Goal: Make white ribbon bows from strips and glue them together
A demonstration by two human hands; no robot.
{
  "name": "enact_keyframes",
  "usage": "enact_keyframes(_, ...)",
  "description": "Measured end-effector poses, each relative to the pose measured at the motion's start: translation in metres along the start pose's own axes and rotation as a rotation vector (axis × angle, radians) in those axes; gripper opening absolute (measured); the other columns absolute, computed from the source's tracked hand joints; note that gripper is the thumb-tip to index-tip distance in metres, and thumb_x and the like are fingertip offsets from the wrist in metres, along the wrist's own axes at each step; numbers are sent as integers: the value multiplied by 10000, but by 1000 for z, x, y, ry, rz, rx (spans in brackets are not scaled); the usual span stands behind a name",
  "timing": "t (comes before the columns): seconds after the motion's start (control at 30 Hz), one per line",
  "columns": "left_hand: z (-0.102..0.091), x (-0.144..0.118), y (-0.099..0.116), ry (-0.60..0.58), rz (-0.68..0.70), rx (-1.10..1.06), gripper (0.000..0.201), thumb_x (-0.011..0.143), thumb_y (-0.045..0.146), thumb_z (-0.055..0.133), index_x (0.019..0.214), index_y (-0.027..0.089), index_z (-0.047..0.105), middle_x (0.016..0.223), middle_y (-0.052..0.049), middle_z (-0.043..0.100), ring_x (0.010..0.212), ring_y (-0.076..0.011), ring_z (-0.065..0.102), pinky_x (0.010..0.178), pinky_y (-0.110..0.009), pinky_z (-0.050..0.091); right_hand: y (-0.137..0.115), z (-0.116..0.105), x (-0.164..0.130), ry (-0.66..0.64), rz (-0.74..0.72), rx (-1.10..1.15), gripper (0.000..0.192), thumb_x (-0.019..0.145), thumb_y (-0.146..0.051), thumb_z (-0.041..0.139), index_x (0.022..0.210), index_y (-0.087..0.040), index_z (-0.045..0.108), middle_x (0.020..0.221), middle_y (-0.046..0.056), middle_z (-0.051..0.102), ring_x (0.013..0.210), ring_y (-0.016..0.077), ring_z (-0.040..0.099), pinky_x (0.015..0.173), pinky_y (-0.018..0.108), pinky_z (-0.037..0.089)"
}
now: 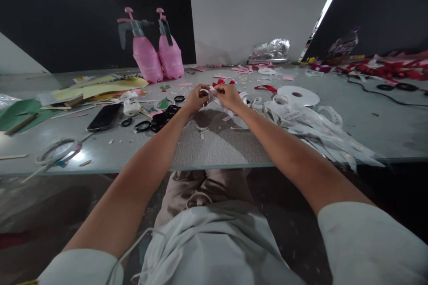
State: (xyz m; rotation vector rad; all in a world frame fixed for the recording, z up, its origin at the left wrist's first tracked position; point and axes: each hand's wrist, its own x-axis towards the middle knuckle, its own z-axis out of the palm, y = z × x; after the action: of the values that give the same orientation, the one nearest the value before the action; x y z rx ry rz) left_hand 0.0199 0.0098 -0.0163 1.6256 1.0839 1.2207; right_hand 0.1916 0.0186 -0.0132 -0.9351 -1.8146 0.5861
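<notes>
Above the middle of the table, my left hand point(199, 97) and my right hand point(229, 96) are close together, fingers pinched. Between them is a small piece of white ribbon point(211, 94), gripped from both sides; its exact shape is partly hidden by the fingers. Just behind the hands lie red ribbon pieces point(223, 82). To the right of my right hand spreads a tangled heap of white printed ribbon point(301, 120), with a white ribbon spool point(309, 96) lying flat behind it. Black-handled scissors point(163, 118) rest left of my left forearm.
Two pink spray bottles point(145, 60) stand at the back left. A black phone point(104, 117), paper sheets point(100, 88) and a white ring-shaped roll point(60, 150) lie on the left. Crumpled foil point(270, 50) sits by the wall. Red ribbons point(384, 67) and a black cable point(377, 93) are at right.
</notes>
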Motion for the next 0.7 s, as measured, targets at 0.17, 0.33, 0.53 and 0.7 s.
enact_keyframes(0.17,-3,0,-2,31,141,136,323,702,14,668,955,202,598,756,26,612,669,-107,525,667,-234,387,1,2,-1,-68,30,-121,170,851,-174,661,682,-164,661,623,-3,552,671,144,504,676,267,336)
enact_keyframes(0.33,-8,-3,-1,47,243,224,279,733,58,670,974,195,638,813,3,614,765,-134,545,737,-256,406,2,3,0,-141,55,-181,197,874,-237,661,694,-158,668,642,6,565,669,144,502,673,277,323)
enact_keyframes(0.53,-10,4,-13,45,299,353,264,772,131,674,1019,213,630,854,-7,651,727,-128,554,716,-261,443,-6,1,-4,-90,40,-165,260,934,-364,610,797,-160,693,719,31,625,720,162,549,675,272,352)
enact_keyframes(0.7,-19,14,-28,160,294,495,332,781,104,629,1084,240,642,955,-56,690,879,-198,631,860,-365,529,-10,-3,-3,6,36,-96,345,963,-436,560,736,-180,609,653,8,546,664,153,512,663,277,373)
